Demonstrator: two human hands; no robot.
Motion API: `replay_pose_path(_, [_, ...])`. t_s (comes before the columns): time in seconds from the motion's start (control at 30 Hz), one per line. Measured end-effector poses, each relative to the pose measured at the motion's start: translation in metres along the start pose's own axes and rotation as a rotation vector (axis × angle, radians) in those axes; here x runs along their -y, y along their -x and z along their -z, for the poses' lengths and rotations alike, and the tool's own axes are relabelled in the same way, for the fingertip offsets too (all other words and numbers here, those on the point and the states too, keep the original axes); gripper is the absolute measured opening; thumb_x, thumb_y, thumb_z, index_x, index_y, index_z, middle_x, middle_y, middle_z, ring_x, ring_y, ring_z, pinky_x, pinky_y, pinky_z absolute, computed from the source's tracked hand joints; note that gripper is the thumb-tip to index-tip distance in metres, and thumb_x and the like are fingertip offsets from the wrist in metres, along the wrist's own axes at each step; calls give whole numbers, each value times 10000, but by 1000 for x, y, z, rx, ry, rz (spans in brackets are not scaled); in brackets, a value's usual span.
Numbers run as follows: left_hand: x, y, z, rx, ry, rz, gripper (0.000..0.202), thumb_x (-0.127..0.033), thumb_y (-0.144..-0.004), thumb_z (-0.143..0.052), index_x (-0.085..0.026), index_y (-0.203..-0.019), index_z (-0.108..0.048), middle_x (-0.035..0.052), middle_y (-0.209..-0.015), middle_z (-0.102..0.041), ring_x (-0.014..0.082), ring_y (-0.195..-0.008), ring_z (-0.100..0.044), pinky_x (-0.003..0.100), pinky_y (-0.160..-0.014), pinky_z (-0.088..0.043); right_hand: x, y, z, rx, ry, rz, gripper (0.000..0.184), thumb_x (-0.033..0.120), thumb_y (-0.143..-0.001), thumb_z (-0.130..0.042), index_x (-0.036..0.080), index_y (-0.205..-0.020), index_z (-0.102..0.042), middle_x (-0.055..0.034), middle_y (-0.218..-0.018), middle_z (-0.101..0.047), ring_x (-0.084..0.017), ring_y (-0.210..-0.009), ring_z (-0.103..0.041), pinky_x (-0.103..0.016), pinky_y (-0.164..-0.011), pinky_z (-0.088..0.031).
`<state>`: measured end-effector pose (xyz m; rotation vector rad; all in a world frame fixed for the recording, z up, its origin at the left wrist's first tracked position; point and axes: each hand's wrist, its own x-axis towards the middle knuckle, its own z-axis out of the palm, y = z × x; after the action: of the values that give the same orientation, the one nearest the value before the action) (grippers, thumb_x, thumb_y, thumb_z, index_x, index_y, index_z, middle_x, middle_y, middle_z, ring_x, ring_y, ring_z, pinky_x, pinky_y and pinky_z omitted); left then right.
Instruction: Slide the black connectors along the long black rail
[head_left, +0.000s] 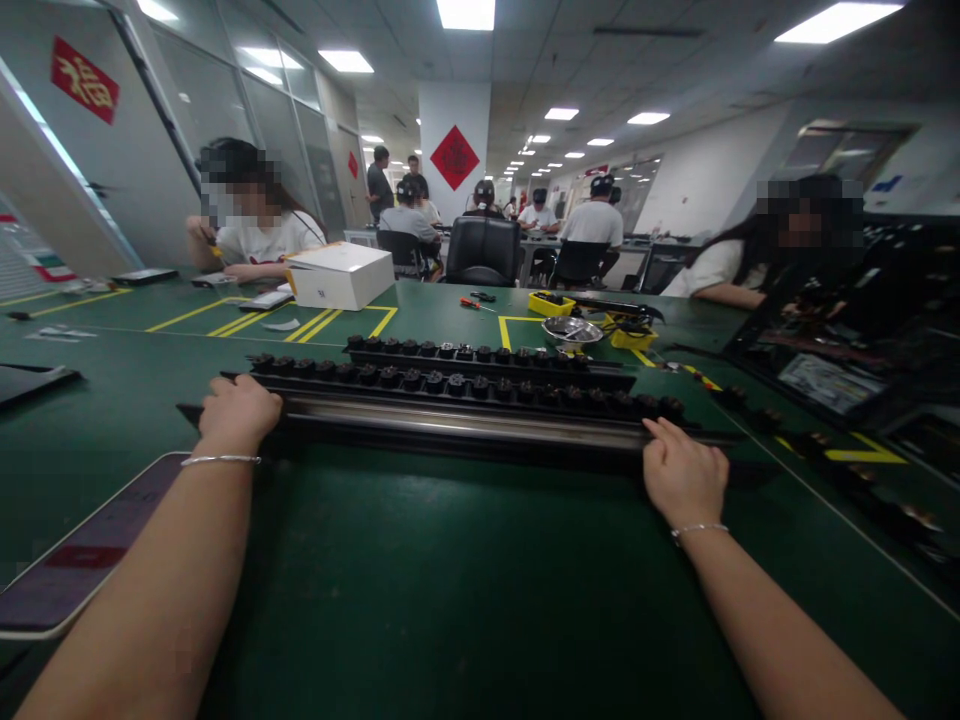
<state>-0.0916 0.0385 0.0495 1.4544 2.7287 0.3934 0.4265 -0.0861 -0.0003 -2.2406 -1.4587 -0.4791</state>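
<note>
A long metal channel [465, 424], dark with a shiny inner face, lies crosswise in front of me. My left hand [238, 410] is closed around its left end. At the other end my right hand [684, 470] grips the edge, its fingers curled over it. Just behind the channel runs a row of round black sockets [412, 380] on a dark strip. A second, shorter strip with similar black sockets [465, 354] sits parallel behind that one. Each wrist wears a thin silver bracelet.
A phone [90, 550] lies by my left forearm. Farther back are a white box [341, 276], a screwdriver [478, 304], a metal bowl [571, 332] and yellow bins [551, 304]. People sit at the left and right of the green table [450, 580].
</note>
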Motion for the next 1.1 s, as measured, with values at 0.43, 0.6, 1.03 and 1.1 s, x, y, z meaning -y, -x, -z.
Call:
replay_pose_path(0.43, [-1,1,-2,-9,0,-24,595,-361,-813,-440,-12,-1293,-396,295,-1310,-360,432,-1182,-463,506,-918,-422,1,0,0,-12,-13,0,467,237,-857,-307,188,-1194,-627,-84,-1269,-583,-272,-1047,-555,-519,-989,-336])
replay_pose_path(0.6, [-5,7,2,7,-10,-16,607,-371,-827,-426,-6,-1309,-374,284,-1329,-339,433,-1199,-440,493,-954,-401,2,0,1,-14,-9,0,467,240,-861,-300,186,-1186,-632,-79,-1273,-582,-272,-1045,-560,-513,-990,-335])
replay_pose_path(1.03, [-2,6,-2,-53,-26,-37,574,-375,-825,-411,-32,-1285,-406,277,-1299,-375,436,-1166,-460,519,-913,-414,2,0,2,15,-12,-7,481,259,-874,-274,186,-1200,-620,-72,-1283,-575,-279,-1075,-546,-522,-999,-322])
replay_pose_path(1.1, [-2,6,-2,-59,-38,-49,567,-373,-829,-402,-31,-1281,-410,274,-1294,-378,435,-1157,-466,515,-909,-415,3,0,2,14,-9,-8,480,255,-873,-277,184,-1199,-621,-75,-1285,-573,-281,-1071,-547,-524,-998,-323])
